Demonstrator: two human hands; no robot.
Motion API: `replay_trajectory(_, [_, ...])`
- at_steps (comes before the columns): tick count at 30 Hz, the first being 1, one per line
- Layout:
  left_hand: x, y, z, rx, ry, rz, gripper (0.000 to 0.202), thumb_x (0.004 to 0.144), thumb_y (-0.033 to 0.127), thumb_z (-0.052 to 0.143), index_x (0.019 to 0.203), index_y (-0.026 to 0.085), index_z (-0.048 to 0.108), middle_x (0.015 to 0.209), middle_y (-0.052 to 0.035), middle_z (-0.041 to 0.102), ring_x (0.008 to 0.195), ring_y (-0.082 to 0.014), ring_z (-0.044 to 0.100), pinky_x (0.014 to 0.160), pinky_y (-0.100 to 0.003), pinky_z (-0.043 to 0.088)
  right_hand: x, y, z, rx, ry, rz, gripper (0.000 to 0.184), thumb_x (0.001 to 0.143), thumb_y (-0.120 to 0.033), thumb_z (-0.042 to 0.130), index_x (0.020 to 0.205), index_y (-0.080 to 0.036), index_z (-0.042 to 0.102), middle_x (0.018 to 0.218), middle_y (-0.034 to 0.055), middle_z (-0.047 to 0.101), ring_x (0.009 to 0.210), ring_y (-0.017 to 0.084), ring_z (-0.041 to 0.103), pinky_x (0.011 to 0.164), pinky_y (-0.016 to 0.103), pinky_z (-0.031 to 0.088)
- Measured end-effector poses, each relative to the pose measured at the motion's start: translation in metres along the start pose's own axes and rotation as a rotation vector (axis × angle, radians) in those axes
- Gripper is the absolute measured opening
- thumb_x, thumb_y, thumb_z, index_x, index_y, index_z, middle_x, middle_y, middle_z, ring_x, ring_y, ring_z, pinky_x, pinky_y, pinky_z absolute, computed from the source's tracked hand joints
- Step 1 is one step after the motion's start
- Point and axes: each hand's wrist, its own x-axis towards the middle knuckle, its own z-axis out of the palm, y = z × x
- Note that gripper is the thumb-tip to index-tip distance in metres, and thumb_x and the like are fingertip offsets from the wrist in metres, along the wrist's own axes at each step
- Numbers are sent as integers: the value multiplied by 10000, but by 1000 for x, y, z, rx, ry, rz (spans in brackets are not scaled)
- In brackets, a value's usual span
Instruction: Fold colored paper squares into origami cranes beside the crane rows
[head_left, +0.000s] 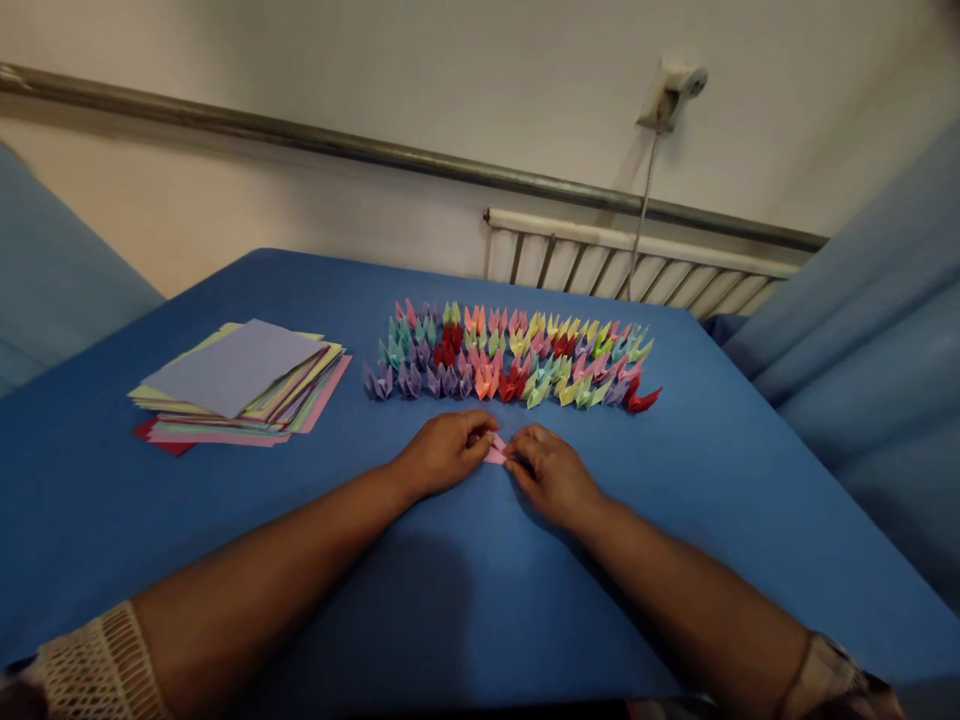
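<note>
1. Two bare hands meet over the tabletop (480,610), a wide surface covered in smooth blue, just on the near side of several rows of small folded paper cranes in many colours (514,382).
2. The left hand (444,452) has its fingers curled in, thumb and fingertips pinching the left part of a small folded piece of pink paper (496,452).
3. The right hand (553,476) is likewise drawn narrow, its thumb and fingertips closed at the right end of that pink piece, which lies low between the hands, close to the tabletop.
4. To the left of the rows rests a loose, uneven stack of square coloured paper sheets (264,412); a lavender sheet (238,366) lies on top, yellow and pink edges show below, and a red corner (174,441) sticks out at the bottom.
5. The fingers cover much of the pink piece, so its exact folds cannot be made out; cranes in the back rows are partly hidden by those in front.
6. The cream openwork cuff (101,660) on the left arm and the patterned sleeve (832,668) on the right are cut off by the frame.
</note>
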Motion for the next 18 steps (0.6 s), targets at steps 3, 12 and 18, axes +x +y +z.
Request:
replay_trajectory(3, [1, 0, 1, 1, 3, -10, 171, 879, 271, 508, 931, 190, 649, 835, -5, 668, 731, -151, 594, 641, -251, 426, -1, 0, -3, -3, -27, -18, 144, 921, -205, 528, 1006, -193, 645, 969, 58, 611, 934, 183, 561, 862, 319, 465])
replay_trajectory(12, [0, -2, 4, 149, 46, 5, 155, 883, 248, 524, 945, 191, 654, 859, -27, 637, 761, -166, 599, 685, -275, 457, -6, -16, -13, -264, -158, 16, 322, 951, -234, 470, 1233, -187, 619, 1181, 105, 616, 1026, 238, 549, 912, 372, 447])
replay_trajectory(18, [0, -6, 2, 275, 66, 108, 157, 879, 211, 533, 956, 192, 669, 1003, -63, 632, 954, -213, 579, 862, -345, 457, -17, -35, -10, -481, -239, 12, 372, 963, -238, 443, 1299, -142, 569, 1317, 159, 558, 1117, 306, 515, 898, 449, 429])
